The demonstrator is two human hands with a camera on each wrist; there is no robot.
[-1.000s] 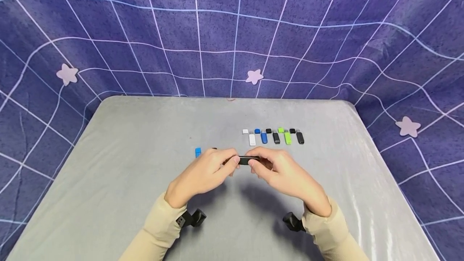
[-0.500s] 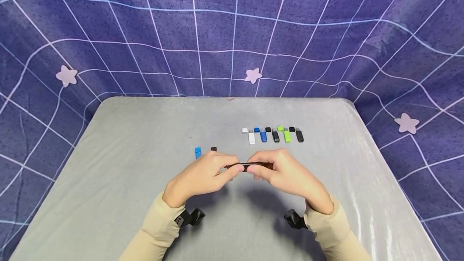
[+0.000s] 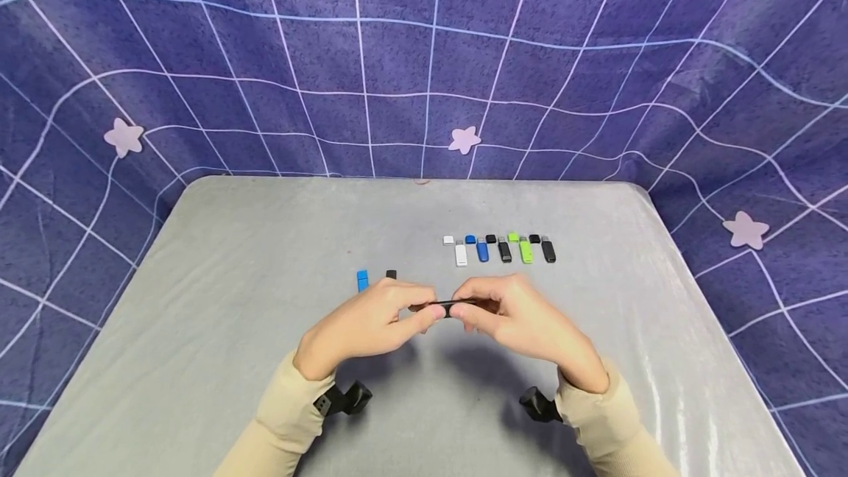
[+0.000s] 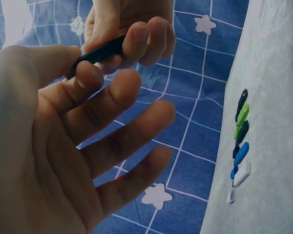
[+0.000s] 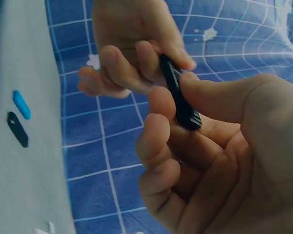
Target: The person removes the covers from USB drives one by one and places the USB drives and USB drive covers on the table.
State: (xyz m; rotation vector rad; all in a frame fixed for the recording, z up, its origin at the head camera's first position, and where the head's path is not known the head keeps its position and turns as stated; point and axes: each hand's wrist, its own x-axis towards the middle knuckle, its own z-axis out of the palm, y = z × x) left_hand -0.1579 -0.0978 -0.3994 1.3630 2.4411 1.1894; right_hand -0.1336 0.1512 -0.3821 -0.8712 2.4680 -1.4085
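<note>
A black USB stick (image 3: 447, 310) is held up between both hands in the head view, over the middle of the table. My left hand (image 3: 374, 322) pinches one end between thumb and index finger; its other fingers spread loosely in the left wrist view. Gripping the other end is my right hand (image 3: 526, 319), its thumb lying along the stick's side. The right wrist view shows the black body (image 5: 182, 100) lengthwise, with light stripes near the right-hand end. Both thumb tips sit close together, and fingers cover much of the stick.
Beyond the hands, a row of uncapped USB sticks, white (image 3: 461, 254), blue (image 3: 483, 250), green (image 3: 525, 251) and black (image 3: 548, 250), lies on the grey tablecloth (image 3: 265, 241) with caps beside them. A blue stick (image 3: 362, 280) and a black one (image 3: 391, 274) lie behind my left hand.
Both hands have dropped slightly and the thumb tips have come closer together. The held black stick has turned and shows a narrower side. The black stick behind my left hand shows more.
</note>
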